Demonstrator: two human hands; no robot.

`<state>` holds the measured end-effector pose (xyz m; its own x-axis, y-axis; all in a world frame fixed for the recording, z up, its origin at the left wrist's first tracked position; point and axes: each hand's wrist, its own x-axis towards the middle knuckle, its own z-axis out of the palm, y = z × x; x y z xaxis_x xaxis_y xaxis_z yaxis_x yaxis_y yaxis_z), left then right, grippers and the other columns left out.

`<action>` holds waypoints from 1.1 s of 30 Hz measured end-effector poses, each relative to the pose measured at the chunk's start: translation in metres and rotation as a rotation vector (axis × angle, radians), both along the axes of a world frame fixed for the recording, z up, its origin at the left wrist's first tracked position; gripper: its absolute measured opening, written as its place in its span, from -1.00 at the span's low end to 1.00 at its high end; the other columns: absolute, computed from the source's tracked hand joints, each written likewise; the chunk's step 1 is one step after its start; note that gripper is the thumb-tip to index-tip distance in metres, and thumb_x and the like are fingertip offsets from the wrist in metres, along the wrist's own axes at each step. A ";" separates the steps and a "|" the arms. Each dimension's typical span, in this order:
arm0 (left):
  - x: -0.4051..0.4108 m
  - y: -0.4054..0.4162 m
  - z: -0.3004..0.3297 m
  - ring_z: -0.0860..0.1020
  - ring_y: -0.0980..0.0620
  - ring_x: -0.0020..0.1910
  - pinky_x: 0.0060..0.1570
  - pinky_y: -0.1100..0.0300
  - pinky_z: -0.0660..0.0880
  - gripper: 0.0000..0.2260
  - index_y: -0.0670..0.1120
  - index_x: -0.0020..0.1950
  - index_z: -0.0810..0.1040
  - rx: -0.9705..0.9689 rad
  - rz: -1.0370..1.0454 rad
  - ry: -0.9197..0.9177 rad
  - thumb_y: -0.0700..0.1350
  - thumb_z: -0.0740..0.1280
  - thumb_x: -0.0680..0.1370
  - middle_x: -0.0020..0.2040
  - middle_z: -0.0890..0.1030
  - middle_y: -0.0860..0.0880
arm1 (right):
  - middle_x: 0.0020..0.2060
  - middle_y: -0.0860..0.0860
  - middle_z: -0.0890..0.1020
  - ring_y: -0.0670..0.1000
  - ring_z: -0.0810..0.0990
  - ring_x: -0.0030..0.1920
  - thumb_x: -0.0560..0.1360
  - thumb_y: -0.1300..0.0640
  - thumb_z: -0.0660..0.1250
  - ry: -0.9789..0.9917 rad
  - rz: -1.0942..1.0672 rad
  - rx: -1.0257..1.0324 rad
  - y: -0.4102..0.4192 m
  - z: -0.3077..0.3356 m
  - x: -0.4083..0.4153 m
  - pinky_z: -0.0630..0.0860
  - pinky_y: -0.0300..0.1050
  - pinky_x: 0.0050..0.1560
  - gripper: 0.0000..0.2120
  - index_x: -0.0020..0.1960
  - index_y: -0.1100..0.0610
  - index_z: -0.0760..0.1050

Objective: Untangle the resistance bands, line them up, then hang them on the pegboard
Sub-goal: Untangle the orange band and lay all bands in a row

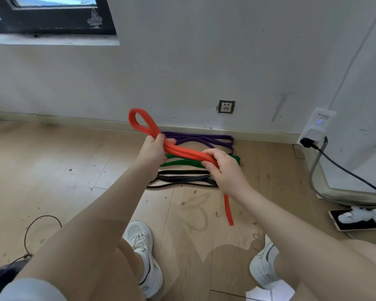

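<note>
While my white sneakers (142,253) stand on the wooden floor (52,170), I hold the orange band (182,152) doubled between both hands: my left hand (153,149) and right hand (224,168) both have fingers curled tight round it. Just beyond my fingers lie the black band (182,179), green band (182,163) and purple band (204,139), lined up toward the wall (182,72).

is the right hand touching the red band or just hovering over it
Touching. The head view shows the right hand with fingers curled round the red band, which runs on up to the left hand.
</note>
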<state>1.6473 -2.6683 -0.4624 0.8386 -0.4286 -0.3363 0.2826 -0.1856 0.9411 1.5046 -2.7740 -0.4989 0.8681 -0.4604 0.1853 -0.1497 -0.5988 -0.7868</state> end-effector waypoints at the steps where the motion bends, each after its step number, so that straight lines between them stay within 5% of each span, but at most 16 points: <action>1: -0.001 0.002 -0.008 0.59 -0.02 -0.08 0.10 -0.03 0.47 -0.76 -0.15 0.26 0.34 0.071 -0.029 0.059 -0.10 0.05 0.66 -0.08 0.62 -0.03 | -0.05 -0.06 0.50 -0.09 0.46 -0.12 0.60 0.11 0.16 0.069 0.018 -0.078 -0.003 0.000 0.000 0.39 -0.23 -0.08 -0.77 0.22 0.12 0.44; 5: -0.009 0.009 -0.026 0.60 -0.08 -0.15 0.00 -0.01 0.52 -0.83 -0.16 0.19 0.35 0.226 -0.039 0.356 -0.12 0.11 0.64 -0.03 0.58 -0.13 | -0.01 -0.02 0.56 -0.05 0.51 -0.06 0.61 0.04 0.14 0.300 0.151 -0.123 -0.012 0.009 -0.003 0.48 -0.15 -0.05 -0.75 0.23 0.07 0.44; 9: -0.010 0.008 -0.028 0.56 -0.12 0.01 0.03 -0.07 0.48 -0.80 -0.20 0.24 0.31 -0.079 0.120 0.529 -0.17 0.09 0.65 -0.07 0.54 -0.18 | -0.21 -0.06 0.54 -0.10 0.49 -0.29 0.55 0.00 0.26 0.449 0.264 0.160 -0.017 0.022 -0.006 0.43 -0.27 -0.27 -0.84 0.09 0.01 0.50; 15: -0.018 0.003 -0.003 0.60 -0.08 0.04 0.06 -0.02 0.55 -0.85 -0.13 0.13 0.45 0.044 -0.187 0.043 -0.16 0.15 0.63 0.06 0.61 -0.13 | -0.07 0.02 0.58 -0.05 0.59 -0.08 0.60 0.09 0.17 0.650 0.286 0.063 -0.018 0.008 -0.010 0.47 -0.27 -0.17 -0.92 0.09 0.03 0.35; 20: -0.037 0.000 -0.002 0.59 0.02 0.03 0.08 0.06 0.53 -0.88 0.06 -0.03 0.44 0.007 -0.207 -0.279 -0.14 0.17 0.62 -0.01 0.63 -0.01 | -0.03 0.03 0.58 0.01 0.58 -0.02 0.60 0.09 0.14 0.623 0.197 0.179 -0.004 -0.011 -0.005 0.55 -0.06 0.03 -0.85 0.16 0.05 0.32; 23: -0.038 -0.006 0.001 0.63 0.00 -0.05 -0.03 0.05 0.59 -0.80 -0.05 0.16 0.24 -0.125 -0.079 -0.288 -0.17 0.21 0.60 -0.08 0.66 -0.04 | -0.09 0.01 0.56 -0.03 0.58 -0.09 0.60 0.11 0.14 0.490 0.123 0.282 0.010 -0.018 0.001 0.56 -0.10 -0.03 -0.79 0.22 0.05 0.26; 25: -0.037 -0.007 0.003 0.64 -0.03 -0.07 -0.03 0.00 0.59 -0.78 -0.09 0.11 0.19 -0.192 0.017 -0.256 -0.21 0.22 0.59 -0.11 0.67 -0.07 | -0.11 -0.01 0.55 -0.06 0.56 -0.12 0.60 0.10 0.15 0.421 0.076 0.326 0.016 -0.020 0.005 0.57 -0.09 -0.01 -0.79 0.23 0.05 0.28; 33: -0.018 -0.005 0.000 0.61 0.00 -0.14 -0.07 0.03 0.60 -0.78 0.05 -0.19 0.37 -0.251 0.235 -0.380 -0.22 0.18 0.60 -0.11 0.61 -0.18 | -0.15 0.02 0.53 -0.01 0.55 -0.20 0.54 0.10 0.27 0.362 0.058 0.118 0.007 -0.017 0.014 0.56 -0.13 -0.14 -0.85 0.09 0.02 0.38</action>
